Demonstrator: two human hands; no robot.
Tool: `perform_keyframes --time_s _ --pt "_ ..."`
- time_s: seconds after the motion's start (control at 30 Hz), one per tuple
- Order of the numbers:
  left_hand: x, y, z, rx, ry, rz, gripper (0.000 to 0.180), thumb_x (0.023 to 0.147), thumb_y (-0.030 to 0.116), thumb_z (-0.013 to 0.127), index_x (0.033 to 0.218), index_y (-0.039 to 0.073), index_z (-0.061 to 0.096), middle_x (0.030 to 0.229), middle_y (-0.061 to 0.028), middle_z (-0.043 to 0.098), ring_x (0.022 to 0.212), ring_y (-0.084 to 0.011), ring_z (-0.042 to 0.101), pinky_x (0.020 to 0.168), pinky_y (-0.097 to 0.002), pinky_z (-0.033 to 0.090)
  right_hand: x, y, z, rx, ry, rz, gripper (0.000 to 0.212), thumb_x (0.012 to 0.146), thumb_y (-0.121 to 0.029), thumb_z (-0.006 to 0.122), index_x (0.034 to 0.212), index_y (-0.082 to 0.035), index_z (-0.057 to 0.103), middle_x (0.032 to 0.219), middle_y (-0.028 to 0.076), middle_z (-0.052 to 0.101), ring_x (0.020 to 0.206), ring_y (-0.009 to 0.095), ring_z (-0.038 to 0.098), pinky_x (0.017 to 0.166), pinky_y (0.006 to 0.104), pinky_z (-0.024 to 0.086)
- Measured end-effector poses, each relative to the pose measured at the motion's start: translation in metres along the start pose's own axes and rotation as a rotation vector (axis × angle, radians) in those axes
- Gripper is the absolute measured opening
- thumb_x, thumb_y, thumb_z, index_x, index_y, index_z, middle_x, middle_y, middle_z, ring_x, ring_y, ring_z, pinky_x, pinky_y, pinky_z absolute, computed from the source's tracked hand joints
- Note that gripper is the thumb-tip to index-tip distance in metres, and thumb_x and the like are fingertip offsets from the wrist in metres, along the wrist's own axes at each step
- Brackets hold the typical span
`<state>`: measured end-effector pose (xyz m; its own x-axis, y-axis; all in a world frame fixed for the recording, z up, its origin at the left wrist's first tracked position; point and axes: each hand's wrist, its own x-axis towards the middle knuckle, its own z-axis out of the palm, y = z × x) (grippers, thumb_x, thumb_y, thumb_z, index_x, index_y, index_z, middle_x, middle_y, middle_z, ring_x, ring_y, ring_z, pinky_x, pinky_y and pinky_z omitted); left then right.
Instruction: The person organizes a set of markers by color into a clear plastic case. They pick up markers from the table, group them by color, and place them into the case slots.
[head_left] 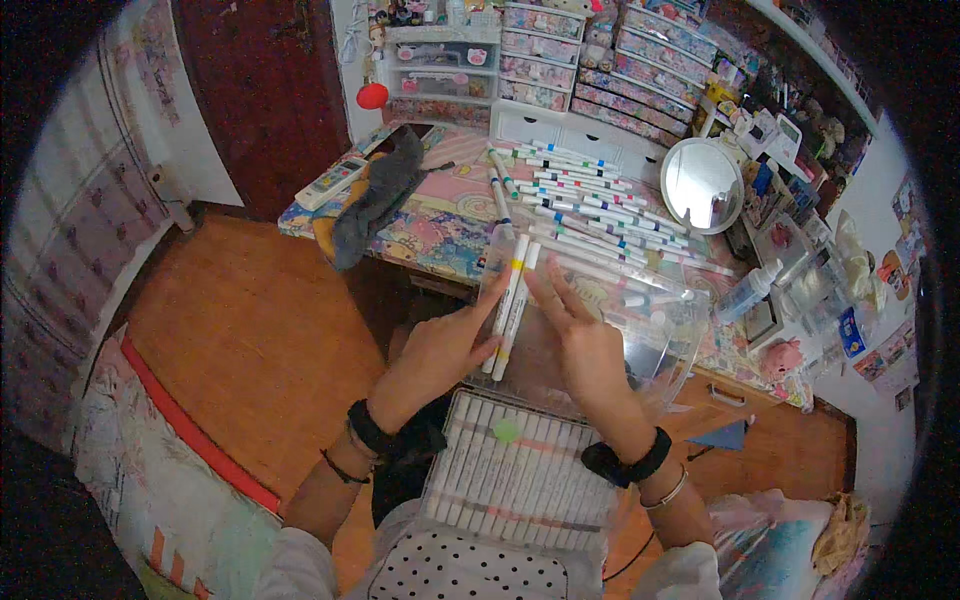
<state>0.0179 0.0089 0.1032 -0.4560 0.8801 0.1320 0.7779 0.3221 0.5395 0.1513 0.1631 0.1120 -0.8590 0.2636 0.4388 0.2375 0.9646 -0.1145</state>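
Two white markers [511,308] with yellow bands stand side by side, slanted, between my hands. My left hand [435,350] is closed on them, index finger and thumb along their left side. My right hand [592,360] has its fingers stretched out, their tips beside the markers' upper right side; its thumb is hidden. Below my hands, a case [432,490] packed with a row of white markers rests on my lap, with a green round spot near its top. A clear plastic box [690,335] sits behind my right hand, at the table's front edge.
Many loose markers [590,205] cover the middle of the patterned table [450,240]. A round mirror [703,185] and a clear bottle [750,290] stand to the right. At the left lie a grey cloth [375,205] and a remote control [332,184]. Drawer units [540,60] line the back.
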Motion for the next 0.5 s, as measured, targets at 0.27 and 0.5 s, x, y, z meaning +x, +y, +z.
perform_keyframes --time_s 0.27,0.5 --pt "0.014 -0.003 -0.018 0.014 0.42 0.192 0.047 0.092 0.018 0.059 0.138 0.023 0.047 0.098 -0.0141 0.057 0.086 -0.0369 0.063 0.072 -0.0443 0.053 0.0 0.002 0.005 -0.016 0.014 -0.018 0.088 0.071 0.007 0.059 0.148 -0.028 0.035 0.15 0.008 0.039 0.075 0.029 0.069 0.056 0.0365 0.057" --pt "0.045 0.008 -0.017 -0.065 0.397 0.191 0.048 0.092 0.02 0.061 0.138 0.02 0.046 0.103 -0.016 0.054 0.085 -0.0359 0.061 0.072 -0.0425 0.052 0.0 0.001 0.002 0.043 0.039 -0.024 0.085 0.071 0.008 0.059 0.146 -0.027 0.039 0.149 0.007 0.04 0.082 0.031 0.069 0.06 0.0358 0.058"
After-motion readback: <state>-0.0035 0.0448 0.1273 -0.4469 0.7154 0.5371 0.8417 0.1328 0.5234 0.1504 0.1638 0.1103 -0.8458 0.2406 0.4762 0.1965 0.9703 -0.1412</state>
